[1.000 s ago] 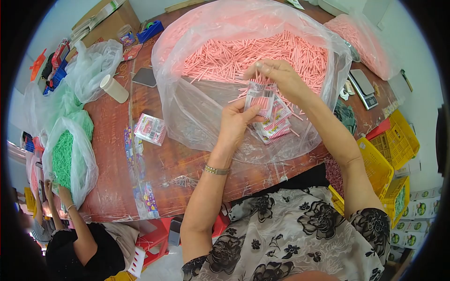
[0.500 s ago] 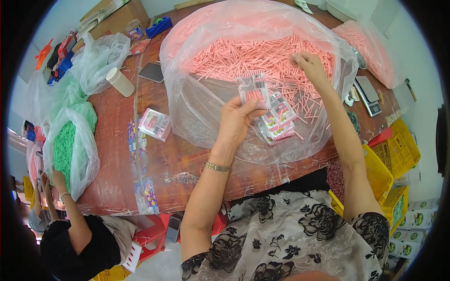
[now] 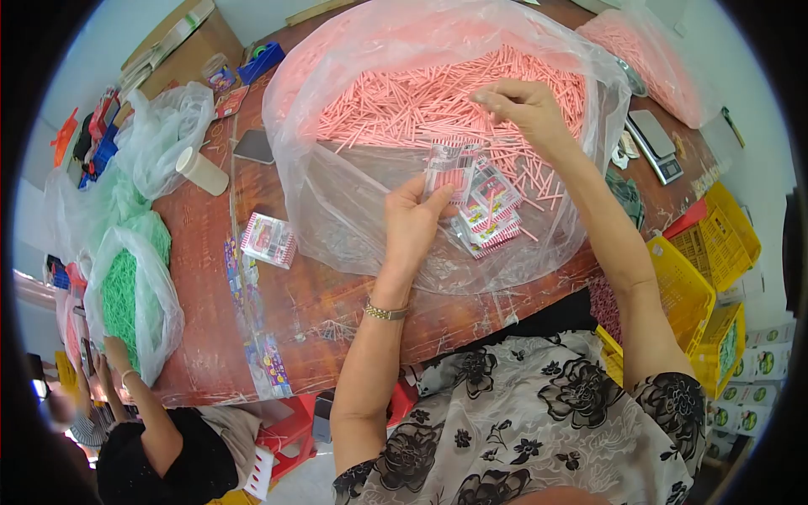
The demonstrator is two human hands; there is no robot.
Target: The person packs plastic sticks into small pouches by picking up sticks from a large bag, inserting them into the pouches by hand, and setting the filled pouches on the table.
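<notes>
My left hand (image 3: 412, 220) is closed on a clear printed packet (image 3: 453, 168) with striped edges; pink pieces show inside it. Just right of that packet, several similar packets (image 3: 491, 220) lie piled on the plastic, a few loose sticks on top. Above the heap of thin pink sticks (image 3: 396, 105), my right hand (image 3: 526, 114) has its fingers pinched together. Whether anything is between those fingertips is too small to tell. The heap rests in a large clear plastic bag (image 3: 337, 198) spread open over the table.
A stack of packets (image 3: 268, 240), a phone (image 3: 254, 146) and a white cup (image 3: 202, 172) are on the wooden table (image 3: 328, 337). A scale (image 3: 655, 147) stands right. Yellow crates (image 3: 682, 290) are below it. At left, another person (image 3: 168, 446) works by a bag of green strands (image 3: 122, 295).
My right hand has moved left over the pink sticks. My left hand still holds the packet, now tilted differently. The whole view has shifted slightly.
</notes>
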